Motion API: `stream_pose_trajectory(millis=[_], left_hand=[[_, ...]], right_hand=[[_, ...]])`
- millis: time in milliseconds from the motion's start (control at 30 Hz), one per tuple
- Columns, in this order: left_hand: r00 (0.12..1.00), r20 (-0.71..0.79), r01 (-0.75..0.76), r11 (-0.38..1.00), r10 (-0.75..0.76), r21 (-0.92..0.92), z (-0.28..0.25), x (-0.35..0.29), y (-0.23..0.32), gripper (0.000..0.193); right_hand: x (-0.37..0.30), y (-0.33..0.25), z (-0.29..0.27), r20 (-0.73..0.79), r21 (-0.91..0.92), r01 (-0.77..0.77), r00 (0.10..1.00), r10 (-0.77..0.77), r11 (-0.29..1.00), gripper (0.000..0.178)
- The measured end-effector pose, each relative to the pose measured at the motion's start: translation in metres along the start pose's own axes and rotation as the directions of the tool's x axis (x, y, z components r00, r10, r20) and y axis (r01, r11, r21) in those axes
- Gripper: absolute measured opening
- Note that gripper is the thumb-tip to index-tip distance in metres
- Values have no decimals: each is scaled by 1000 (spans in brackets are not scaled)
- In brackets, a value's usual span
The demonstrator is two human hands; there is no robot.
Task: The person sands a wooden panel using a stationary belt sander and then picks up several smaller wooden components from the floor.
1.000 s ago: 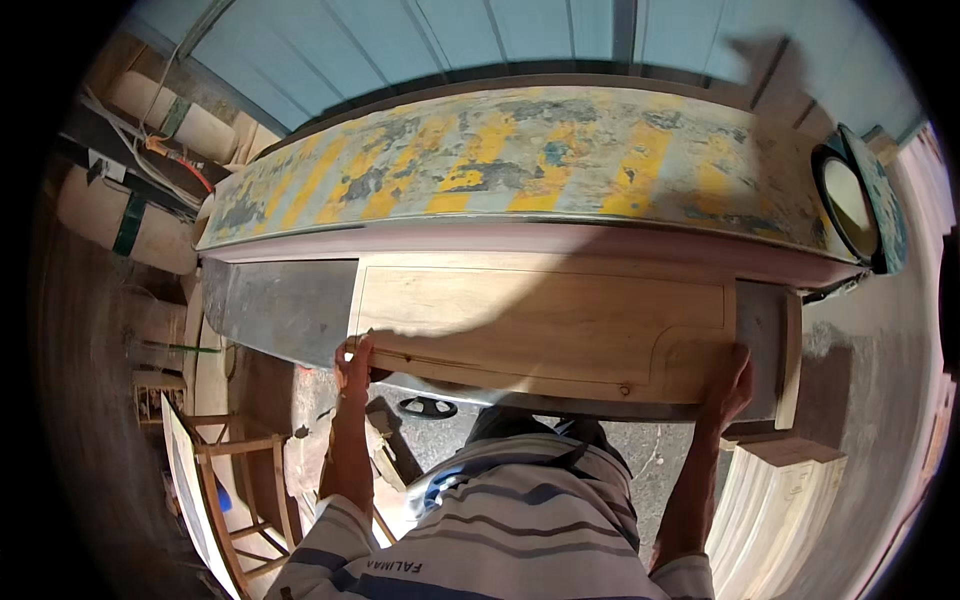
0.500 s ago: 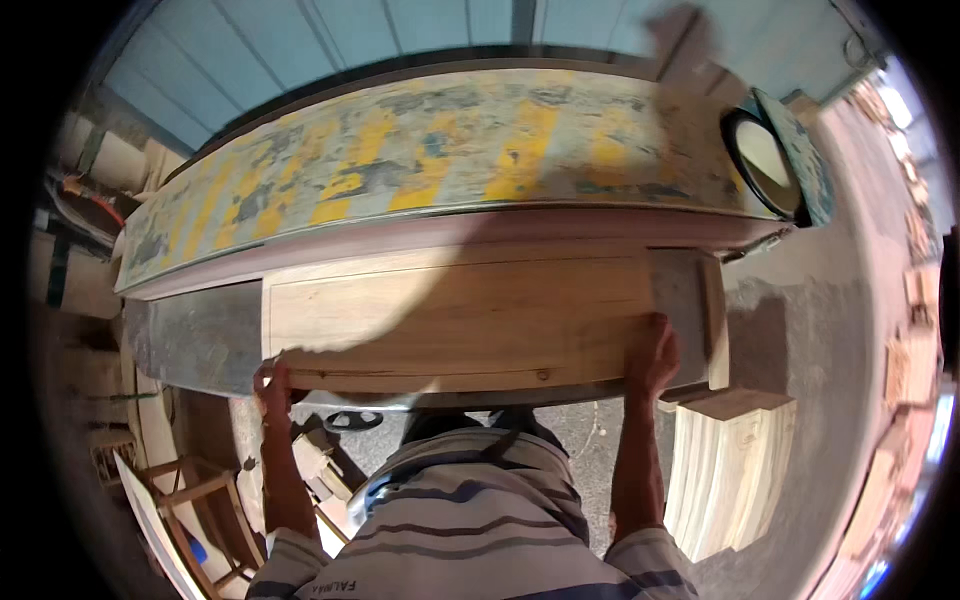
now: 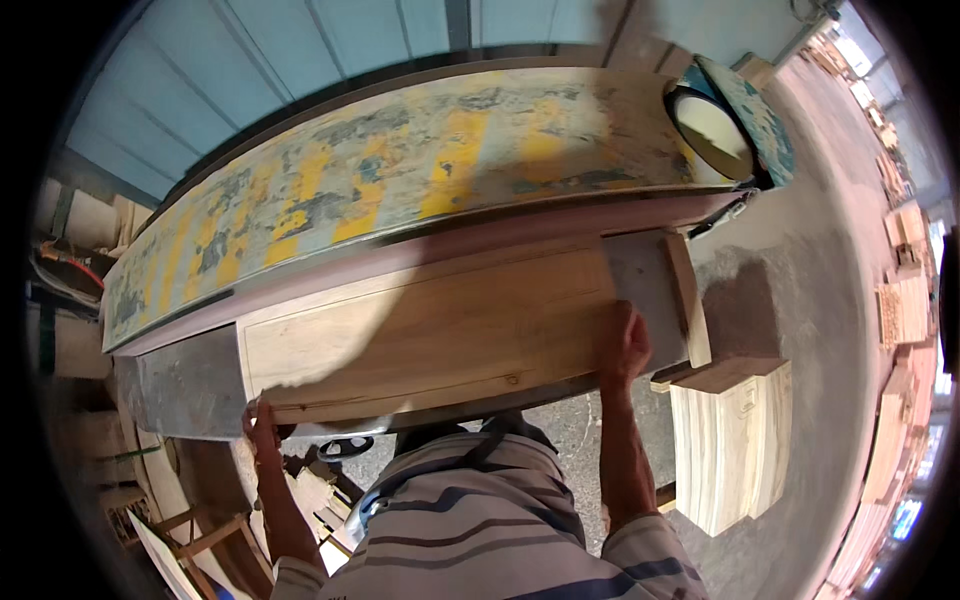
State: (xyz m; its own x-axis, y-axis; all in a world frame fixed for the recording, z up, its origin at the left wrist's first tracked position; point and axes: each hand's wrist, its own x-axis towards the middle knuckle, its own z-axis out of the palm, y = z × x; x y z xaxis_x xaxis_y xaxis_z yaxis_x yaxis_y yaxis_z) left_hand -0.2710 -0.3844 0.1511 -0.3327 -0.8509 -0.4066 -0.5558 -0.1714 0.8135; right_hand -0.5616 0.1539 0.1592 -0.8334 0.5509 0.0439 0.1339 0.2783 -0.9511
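Observation:
A wide pale wooden board (image 3: 430, 335) lies flat on a grey sheet (image 3: 185, 385), in front of a long workbench top (image 3: 400, 190) stained with yellow and grey paint. My left hand (image 3: 260, 428) grips the board's near left corner. My right hand (image 3: 625, 345) holds the board's right end, fingers curled over its edge. Both forearms come up from beside my striped shirt. A narrow wooden strip (image 3: 685, 298) stands along the board's right end.
A stack of pale wooden blocks (image 3: 735, 440) stands on the concrete floor to the right. A round blue-rimmed mirror (image 3: 725, 125) leans at the bench's far right. Wooden frames and offcuts (image 3: 190, 520) crowd the lower left. More timber stacks (image 3: 905, 300) line the far right.
The view has swung right and tilted, so the bench and board now slant toward the left. Both hands keep their hold on the board's ends; the block stack has come into fuller view.

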Motion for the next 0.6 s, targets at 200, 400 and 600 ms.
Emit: stream_pose_trajectory(millis=[200,400,600], left_hand=[[994,-95,-53,998,50,-29,41,-24,10,51],[994,-111,-20,1000,21,6,25,-37,31,53],[985,-132,-117,992,110,-45,35,-25,5,56]], right_hand=[[13,-36,-18,41,129,-80,996,75,988,40],[3,-20,-6,80,29,-71,994,69,997,44],[13,-25,-13,79,84,-39,996,33,996,43]])
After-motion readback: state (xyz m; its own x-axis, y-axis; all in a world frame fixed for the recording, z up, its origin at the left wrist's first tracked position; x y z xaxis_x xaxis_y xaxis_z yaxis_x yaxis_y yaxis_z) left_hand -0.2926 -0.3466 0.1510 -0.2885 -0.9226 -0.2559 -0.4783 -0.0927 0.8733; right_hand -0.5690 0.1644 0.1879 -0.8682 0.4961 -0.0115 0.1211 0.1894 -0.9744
